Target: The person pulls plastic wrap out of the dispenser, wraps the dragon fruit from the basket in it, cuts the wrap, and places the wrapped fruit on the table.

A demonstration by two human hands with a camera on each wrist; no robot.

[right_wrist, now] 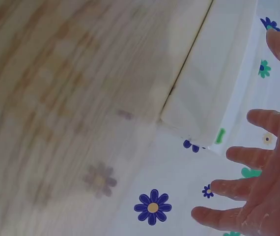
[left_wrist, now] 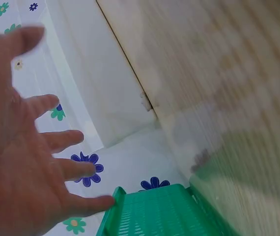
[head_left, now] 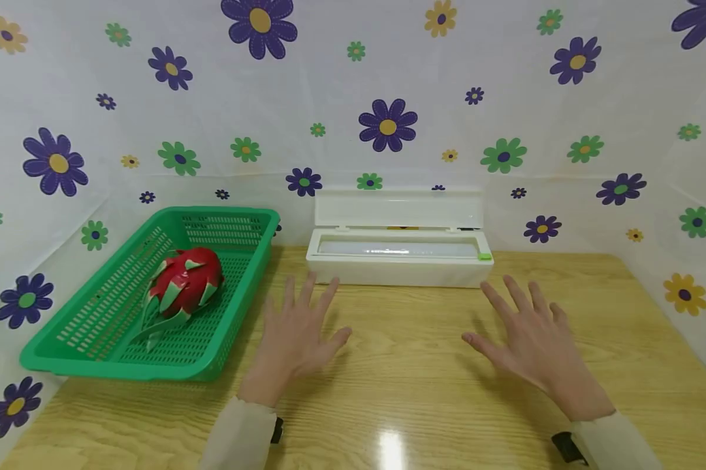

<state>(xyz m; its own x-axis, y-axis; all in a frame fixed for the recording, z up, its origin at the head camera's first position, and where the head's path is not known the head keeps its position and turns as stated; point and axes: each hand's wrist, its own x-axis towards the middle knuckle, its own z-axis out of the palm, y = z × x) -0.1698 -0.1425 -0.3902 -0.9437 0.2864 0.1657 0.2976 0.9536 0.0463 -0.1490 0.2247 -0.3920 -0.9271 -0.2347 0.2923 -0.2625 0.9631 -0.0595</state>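
Head view is showing the left hand (head_left: 298, 334) hovering just left of the lower centre and the right hand (head_left: 531, 343) hovering at the lower right, both spreading wide and holding nothing. Near the centre, just beyond the hands, a white box (head_left: 400, 273) is sitting on the table (head_left: 400, 352) with its lid (head_left: 397, 209) raised, while at the left a green basket (head_left: 112, 369) is holding a dragon fruit (head_left: 188, 284)

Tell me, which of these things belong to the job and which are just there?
Probably for the job:
left hand and right hand, both empty
white box, lid open
dragon fruit
green basket holding it

Probably just surroundings:
flowered cloth behind
wooden table underneath
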